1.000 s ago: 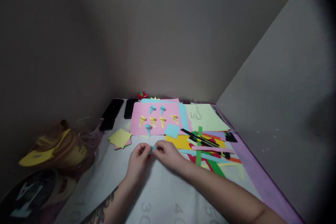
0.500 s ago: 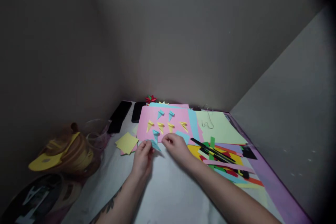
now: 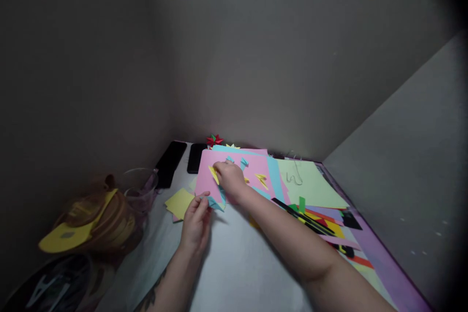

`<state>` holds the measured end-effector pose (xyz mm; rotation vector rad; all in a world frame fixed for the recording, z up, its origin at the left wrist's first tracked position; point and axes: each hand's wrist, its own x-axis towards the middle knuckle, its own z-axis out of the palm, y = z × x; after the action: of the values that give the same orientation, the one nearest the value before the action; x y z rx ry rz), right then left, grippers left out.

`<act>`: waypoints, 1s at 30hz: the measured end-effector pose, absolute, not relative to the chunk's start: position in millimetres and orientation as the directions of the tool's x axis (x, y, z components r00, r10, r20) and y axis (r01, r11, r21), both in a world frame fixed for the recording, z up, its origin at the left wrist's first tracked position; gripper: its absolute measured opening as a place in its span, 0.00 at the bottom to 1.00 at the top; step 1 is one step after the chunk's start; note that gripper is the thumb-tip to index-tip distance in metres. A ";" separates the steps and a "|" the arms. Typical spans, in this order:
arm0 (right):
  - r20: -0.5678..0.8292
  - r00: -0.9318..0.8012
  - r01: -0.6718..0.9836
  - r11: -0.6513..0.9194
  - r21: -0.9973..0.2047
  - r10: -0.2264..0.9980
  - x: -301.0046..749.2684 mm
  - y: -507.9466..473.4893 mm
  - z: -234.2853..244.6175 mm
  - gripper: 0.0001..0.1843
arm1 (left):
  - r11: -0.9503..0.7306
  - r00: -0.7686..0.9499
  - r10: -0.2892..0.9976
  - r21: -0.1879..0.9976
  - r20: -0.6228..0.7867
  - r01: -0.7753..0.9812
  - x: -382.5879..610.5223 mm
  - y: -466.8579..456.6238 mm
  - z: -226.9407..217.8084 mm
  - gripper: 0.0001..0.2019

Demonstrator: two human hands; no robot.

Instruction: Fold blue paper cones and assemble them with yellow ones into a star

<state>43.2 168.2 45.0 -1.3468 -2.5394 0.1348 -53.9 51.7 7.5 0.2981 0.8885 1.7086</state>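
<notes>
My left hand (image 3: 196, 222) pinches a small folded blue paper piece (image 3: 216, 204) at the near edge of the pink sheet (image 3: 256, 165). My right hand (image 3: 229, 180) lies palm down on that sheet, fingertips at a folded yellow piece (image 3: 213, 174); whether it grips the piece is unclear. More folded pieces sit around it: two blue ones (image 3: 243, 161) behind the hand and a yellow one (image 3: 261, 180) to its right.
Two black phones (image 3: 170, 163) lie at the back left. Yellow squares (image 3: 180, 202) sit left of my left hand. A light green sheet (image 3: 310, 185), coloured strips and black tools (image 3: 310, 222) spread right. A yellow cap (image 3: 78, 226) and bag rest far left. Walls close in behind.
My right hand let go of the blue piece and reached forward onto the pink sheet. My left hand kept the blue piece and carried it to the sheet's near edge.
</notes>
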 end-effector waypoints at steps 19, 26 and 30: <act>0.530 -0.349 0.393 0.634 -0.666 0.773 130.8 79.1 -3.3 0.07 | 0.373 0.273 0.928 0.638 -0.255 -0.674 -31.0 33.6 8.6 0.08; 0.278 -0.277 0.269 0.352 -0.896 0.920 135.6 88.0 -0.7 0.07 | 0.362 0.232 0.932 0.755 -0.279 -0.546 -27.3 33.2 9.9 0.10; 0.261 -0.192 0.171 0.294 -0.940 0.946 137.9 88.4 3.3 0.06 | 0.266 0.047 0.959 0.831 -0.280 -0.489 -26.5 36.3 5.8 0.11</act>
<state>137.9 88.4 3.3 -1.0485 -1.6001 1.0097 -26.5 36.3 5.8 0.6167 0.9684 1.2183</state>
